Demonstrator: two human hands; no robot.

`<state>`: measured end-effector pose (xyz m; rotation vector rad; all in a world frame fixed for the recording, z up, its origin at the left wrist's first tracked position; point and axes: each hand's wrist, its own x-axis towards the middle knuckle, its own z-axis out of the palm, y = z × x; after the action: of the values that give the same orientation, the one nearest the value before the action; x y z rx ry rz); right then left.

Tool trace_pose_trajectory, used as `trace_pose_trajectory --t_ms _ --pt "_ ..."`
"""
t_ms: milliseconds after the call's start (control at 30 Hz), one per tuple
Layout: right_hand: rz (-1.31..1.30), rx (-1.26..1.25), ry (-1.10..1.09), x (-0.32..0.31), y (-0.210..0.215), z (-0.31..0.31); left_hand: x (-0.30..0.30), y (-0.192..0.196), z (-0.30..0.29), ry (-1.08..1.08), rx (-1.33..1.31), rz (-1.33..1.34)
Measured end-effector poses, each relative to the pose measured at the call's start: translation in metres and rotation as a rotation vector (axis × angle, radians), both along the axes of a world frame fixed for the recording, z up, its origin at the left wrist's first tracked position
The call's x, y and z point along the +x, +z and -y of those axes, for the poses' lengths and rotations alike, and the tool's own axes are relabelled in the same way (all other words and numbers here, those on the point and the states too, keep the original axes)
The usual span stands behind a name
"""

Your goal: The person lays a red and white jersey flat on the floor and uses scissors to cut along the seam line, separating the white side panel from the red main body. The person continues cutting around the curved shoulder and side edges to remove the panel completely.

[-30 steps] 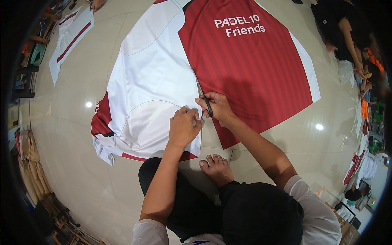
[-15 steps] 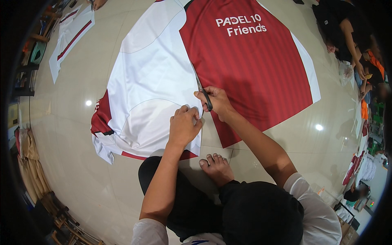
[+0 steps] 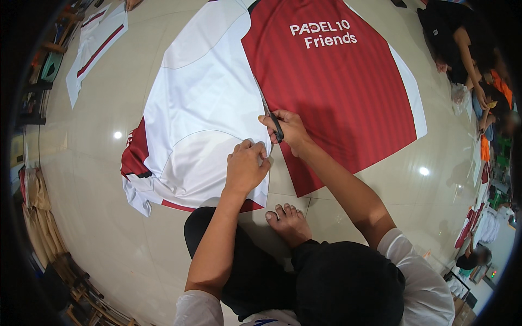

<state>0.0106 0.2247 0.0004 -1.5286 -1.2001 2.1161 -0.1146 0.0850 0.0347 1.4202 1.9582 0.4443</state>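
Floor work, cloth spread in front of me. My right hand (image 3: pixel 288 130) is closed round the black-handled scissors (image 3: pixel 279 131), thumb and fingers at the grips, blades pointing away from me along the border between white cloth (image 3: pixel 215 103) and red striped panel (image 3: pixel 337 103). Can't tell how wide the blades stand. My left hand (image 3: pixel 246 167) is bent down on the white cloth near its right edge, fingertips and thumb drawn in, seemingly pinching it just below the scissors.

Progress: nearest me, white and red lie apart, tiled floor (image 3: pixel 302 190) showing in the gap, so I judge that stretch cut. Beyond the blade tips the two colours meet with no gap I can see; that length, up toward the curved border at the far end, looks uncut. Thin curved outlines inside the white show no opening either.

My bare foot (image 3: pixel 289 225) is near the cloth's close edge. Far left, a white piece with a dark red stripe (image 3: pixel 103 46) lies well apart.
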Motion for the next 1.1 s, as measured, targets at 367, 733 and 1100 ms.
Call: trace_pose_trajectory --t_ms 367,733,1100 --pt "0.037 -0.005 0.007 -0.008 0.003 -0.005 -0.001 -0.002 0.0 0.002 -0.018 0.006" --pt "0.058 0.008 0.027 -0.011 0.0 -0.011 0.0 0.0 0.002 0.008 -0.021 -0.007" --pt "0.016 0.016 0.018 -0.019 -0.002 -0.021 -0.001 0.002 0.001 0.016 -0.035 -0.001"
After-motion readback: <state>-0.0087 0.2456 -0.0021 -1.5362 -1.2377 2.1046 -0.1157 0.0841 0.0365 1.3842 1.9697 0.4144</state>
